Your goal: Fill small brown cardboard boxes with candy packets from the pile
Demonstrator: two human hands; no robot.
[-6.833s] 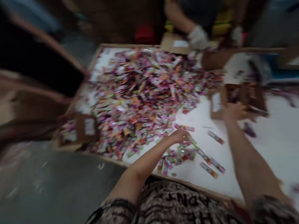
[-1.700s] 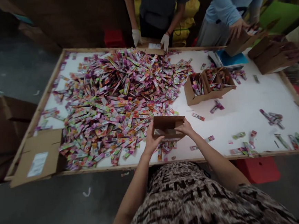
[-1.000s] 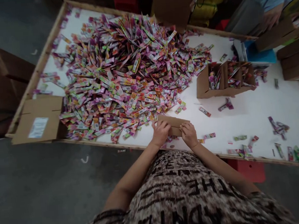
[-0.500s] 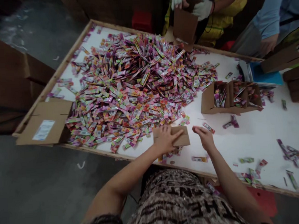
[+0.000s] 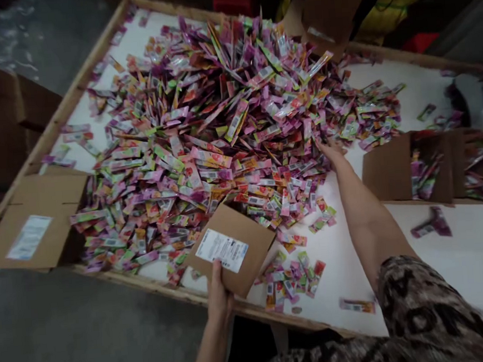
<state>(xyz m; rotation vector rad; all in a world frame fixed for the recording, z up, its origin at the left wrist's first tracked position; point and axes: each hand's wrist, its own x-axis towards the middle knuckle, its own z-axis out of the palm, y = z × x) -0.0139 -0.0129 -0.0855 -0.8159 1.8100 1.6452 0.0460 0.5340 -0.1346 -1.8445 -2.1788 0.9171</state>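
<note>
My left hand is closed on the near edge of a small cardboard box, thumb over its white printed label. The box is tilted, its far side against a large heap of small, colorful wrapped sachets. My right hand is stretched out at the right side of the heap, fingers apart and touching the sachets; its fingertips are partly lost among them. Several loose sachets lie on the white tabletop just right of the box.
An open cardboard box with a label sits on the table's left corner. Boxes filled with sachets stand at right. A raised wooden rim edges the table. Across it, another person's cardboard box is partly in view.
The small box has been tilted up toward the heap, its label now showing. My right hand has moved from beside the box to the heap's right side. The view has moved closer.
</note>
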